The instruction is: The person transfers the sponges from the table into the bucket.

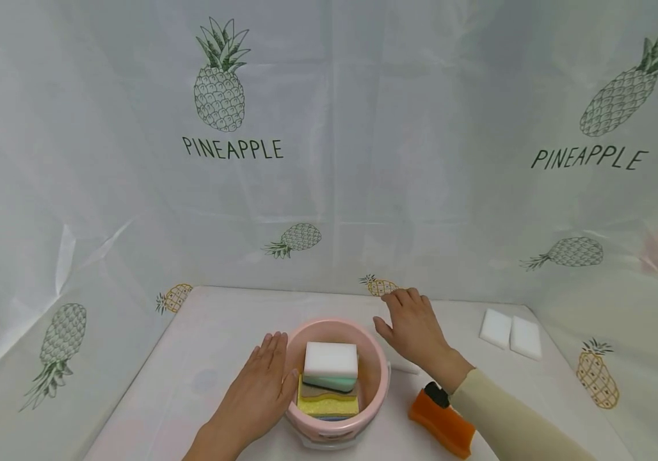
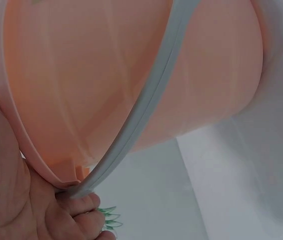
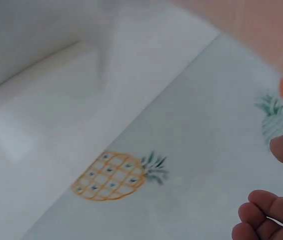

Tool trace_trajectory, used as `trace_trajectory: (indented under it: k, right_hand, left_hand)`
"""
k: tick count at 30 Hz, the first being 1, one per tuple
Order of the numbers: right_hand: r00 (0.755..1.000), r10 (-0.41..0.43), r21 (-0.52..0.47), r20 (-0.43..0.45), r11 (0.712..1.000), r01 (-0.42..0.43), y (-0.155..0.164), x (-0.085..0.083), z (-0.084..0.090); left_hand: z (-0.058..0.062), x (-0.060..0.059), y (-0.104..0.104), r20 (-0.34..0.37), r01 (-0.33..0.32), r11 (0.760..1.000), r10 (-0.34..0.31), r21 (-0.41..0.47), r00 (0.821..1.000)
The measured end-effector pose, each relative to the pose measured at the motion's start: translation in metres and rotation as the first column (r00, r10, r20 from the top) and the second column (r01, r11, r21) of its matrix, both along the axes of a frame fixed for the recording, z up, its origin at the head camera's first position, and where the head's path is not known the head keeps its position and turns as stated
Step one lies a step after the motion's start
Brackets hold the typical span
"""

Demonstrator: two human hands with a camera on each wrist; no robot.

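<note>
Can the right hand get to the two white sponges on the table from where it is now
Probably yes. The right hand hovers open beside the bucket, and the two white sponges lie flat further right with only bare table between.

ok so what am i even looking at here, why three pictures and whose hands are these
These are one person's two bare hands, filmed by three cameras at once. The big picture comes from a camera on the head, looking down at a white table walled in by pineapple-print sheeting. The other two come from cameras strapped to the wrists, so they show blurry close-ups.

On the table stands a pink bucket with a stack of sponges inside, a white one on top. The left hand rests flat against the bucket's side; the left wrist view shows its pale handle close up. The right hand hovers behind the bucket, fingers relaxed, holding nothing. An orange brush and two white sponge pads lie to the right.
</note>
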State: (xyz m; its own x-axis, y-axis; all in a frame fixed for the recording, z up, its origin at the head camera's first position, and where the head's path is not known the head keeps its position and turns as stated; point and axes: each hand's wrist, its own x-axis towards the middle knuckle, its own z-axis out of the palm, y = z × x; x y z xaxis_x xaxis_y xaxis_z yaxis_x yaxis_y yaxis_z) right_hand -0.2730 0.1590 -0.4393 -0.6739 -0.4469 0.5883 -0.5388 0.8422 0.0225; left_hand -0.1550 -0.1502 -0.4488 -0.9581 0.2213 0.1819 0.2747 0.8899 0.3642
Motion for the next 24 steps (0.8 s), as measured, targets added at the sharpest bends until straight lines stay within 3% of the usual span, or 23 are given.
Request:
trace_trajectory:
  k: [6,14,24]
  right_hand:
    - [0.997,-0.059,0.073,0.052,0.996,0.056,0.028,-0.007,-0.021]
    - [0.98,-0.096,0.204,0.173,0.977,0.06,0.055,-0.005,-0.046]
    - [0.956,-0.112,0.269,0.273,0.963,0.036,0.073,-0.005,-0.076]
  left_hand:
    - [0.0,0.0,0.0,0.003,-0.002,1.0,0.002,0.006,1.0]
    - [0.0,0.0,0.001,0.007,-0.009,1.0,0.009,0.0,1.0]
    - [-0.002,0.0,0.001,0.005,-0.014,1.0,0.014,0.003,1.0]
